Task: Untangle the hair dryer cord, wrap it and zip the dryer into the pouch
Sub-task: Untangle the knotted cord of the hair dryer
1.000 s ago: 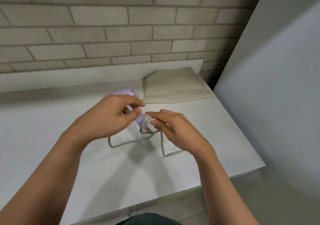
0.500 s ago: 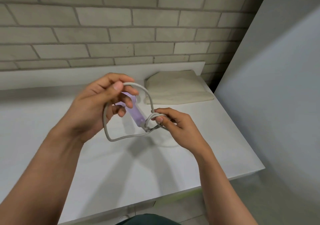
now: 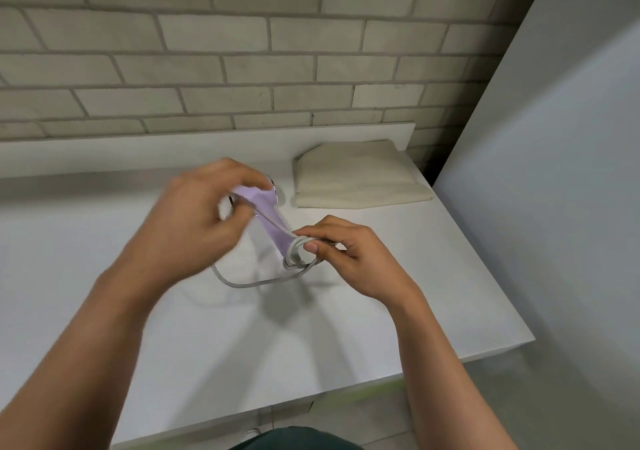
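One lilac plastic hair dryer (image 3: 273, 228) is held up above the middle of one white flat-topped table (image 3: 242, 345), between two bare hands. The left hand (image 3: 194, 221), blurred, has its fingers curled round the far, head end of the hair dryer; whether it also holds any cord cannot be told. The handle slants down toward the near right, where the right hand (image 3: 353, 259) pinches between thumb and forefinger a small bunch of loops of the one pale grey rubbery cord (image 3: 256, 281), right at the handle's lower end. The number of loops in the bunch is too tangled to count. From that bunch a single longer bend of cord sags to the left and near side, under the left hand, and throws a shadow on the table top.

One beige cloth pouch (image 3: 356, 181) lies flat at the far right of the table, well apart from both hands, against the low white back ledge. Behind the table stands a pale brick wall (image 3: 242, 51), and one plain grey panel (image 3: 554, 172) rises along the right.
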The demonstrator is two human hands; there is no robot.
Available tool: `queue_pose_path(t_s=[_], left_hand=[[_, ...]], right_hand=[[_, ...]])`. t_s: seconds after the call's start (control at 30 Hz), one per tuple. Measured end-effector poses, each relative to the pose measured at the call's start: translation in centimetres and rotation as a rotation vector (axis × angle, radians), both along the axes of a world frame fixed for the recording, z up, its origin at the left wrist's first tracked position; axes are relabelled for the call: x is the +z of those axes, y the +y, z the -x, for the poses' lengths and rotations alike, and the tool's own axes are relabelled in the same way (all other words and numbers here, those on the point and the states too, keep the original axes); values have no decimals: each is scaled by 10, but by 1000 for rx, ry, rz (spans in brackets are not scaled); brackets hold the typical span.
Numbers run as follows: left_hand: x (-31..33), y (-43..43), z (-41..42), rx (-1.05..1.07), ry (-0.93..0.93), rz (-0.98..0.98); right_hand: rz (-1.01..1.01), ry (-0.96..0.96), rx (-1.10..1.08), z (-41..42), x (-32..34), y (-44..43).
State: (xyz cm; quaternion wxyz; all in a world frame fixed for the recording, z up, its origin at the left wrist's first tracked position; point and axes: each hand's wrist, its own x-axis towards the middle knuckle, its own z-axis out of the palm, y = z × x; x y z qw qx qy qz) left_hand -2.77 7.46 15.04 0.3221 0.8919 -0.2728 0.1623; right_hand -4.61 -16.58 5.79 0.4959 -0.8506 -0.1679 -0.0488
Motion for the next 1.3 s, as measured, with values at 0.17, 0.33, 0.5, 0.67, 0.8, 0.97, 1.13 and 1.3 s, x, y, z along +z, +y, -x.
queue_pose_path(t_s=[0.17,0.33,0.5,0.67,0.8,0.97,1.13,1.3], left_hand=[[-30,-19,-11,-162,36,-458],[-40,-18,-16,-136,122,-312],[-20,-18,-12,109,-98,323],[-11,-7,-19,236,50,347],[-11,9,-25,174,41,-142],[-21,-10,-15,-45,235,-335],[-29,-15,-16,-156,214,-81],[-21,-4,-22,-79,444,752]], right_hand=[[-5,2,-1,-2,4,-2],[-122,59,-48,2,2,-1],[-201,87,-121,-5,0,2],[-184,41,-130,-10,-1,1],[-34,43,-77,-11,-5,-2],[43,-1,-43,-9,-2,3],[-91,18,-142,-6,0,0],[-145,43,-182,-8,-1,-2]])
